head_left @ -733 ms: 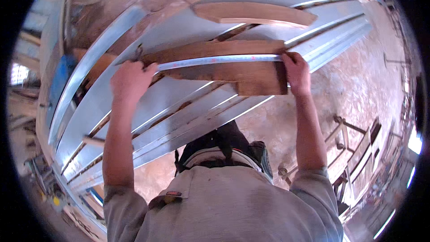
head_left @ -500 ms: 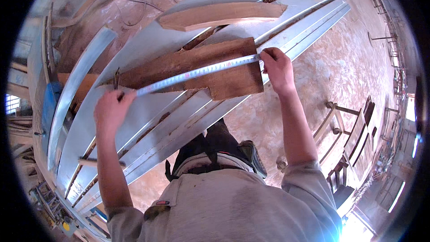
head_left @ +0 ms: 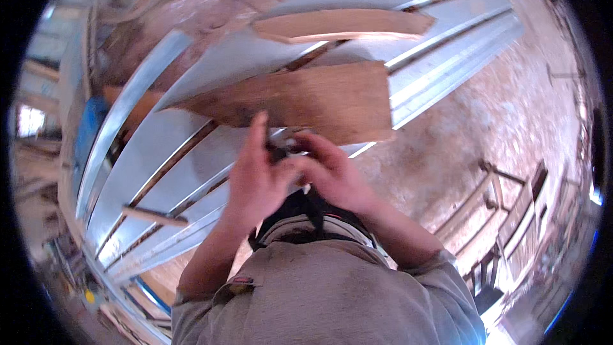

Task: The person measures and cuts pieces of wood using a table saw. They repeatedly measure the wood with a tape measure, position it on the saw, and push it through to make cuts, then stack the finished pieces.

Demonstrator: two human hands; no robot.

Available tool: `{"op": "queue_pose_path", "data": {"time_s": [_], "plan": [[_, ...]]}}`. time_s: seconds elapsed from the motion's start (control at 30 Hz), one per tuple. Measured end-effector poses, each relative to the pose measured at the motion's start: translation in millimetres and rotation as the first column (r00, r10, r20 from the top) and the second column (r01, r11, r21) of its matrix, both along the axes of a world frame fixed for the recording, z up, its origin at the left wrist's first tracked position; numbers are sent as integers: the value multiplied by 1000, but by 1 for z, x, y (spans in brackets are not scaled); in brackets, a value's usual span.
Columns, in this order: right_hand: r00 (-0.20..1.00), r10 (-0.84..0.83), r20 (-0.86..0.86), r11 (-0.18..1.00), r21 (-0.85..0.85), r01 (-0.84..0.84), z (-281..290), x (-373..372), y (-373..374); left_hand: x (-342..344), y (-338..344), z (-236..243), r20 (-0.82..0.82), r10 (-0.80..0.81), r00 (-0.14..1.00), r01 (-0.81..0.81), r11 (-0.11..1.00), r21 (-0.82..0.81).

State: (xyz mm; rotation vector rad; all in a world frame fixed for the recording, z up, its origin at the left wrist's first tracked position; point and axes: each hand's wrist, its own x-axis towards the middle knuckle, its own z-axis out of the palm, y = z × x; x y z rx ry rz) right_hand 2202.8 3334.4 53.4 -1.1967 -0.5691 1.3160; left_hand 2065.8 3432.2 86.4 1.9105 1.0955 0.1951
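Observation:
My hands meet at the near edge of a brown board, both blurred by motion. My left hand is closed around a small dark tape measure, with its index finger pointing up toward the board. From the other side, the curled fingers of my right hand press against the same tape measure; part of it is hidden between the hands. None of its blade shows. The brown wooden board, tapered at its left end and broad at its right, lies just beyond my fingers.
Long pale slats with gaps form the work surface under the board. Beyond lies a curved wooden piece. A short stick rests near left, and a curved pale strip stands farther left. Wooden frames stand on the floor at right.
The pale tape blade stretched across the board is gone from view. My hands came together from wide apart, the left moving right and the right moving left and nearer.

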Motion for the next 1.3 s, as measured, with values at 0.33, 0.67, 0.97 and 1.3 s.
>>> {"op": "queue_pose_path", "data": {"time_s": [0.33, 0.67, 0.97, 1.3], "plan": [[937, -334, 102, 933, -103, 344, 4, 113, -52, 30, 18, -3, 65, -463, 884, 393, 812, 431], [559, -40, 828, 828, -286, 482, -79, 298, -59, 5, 91, -36, -514, -317, 797, 581, 634, 510], [124, 205, 971, 940, -161, -300, -3, 167, 10, 11, 4, -27, 159, 34, 987, -54, 991, 123], [-124, 432, 893, 740, -430, -518, 39, 76, 109, -8, -36, -59, 248, 407, 879, -155, 737, -658]]}}
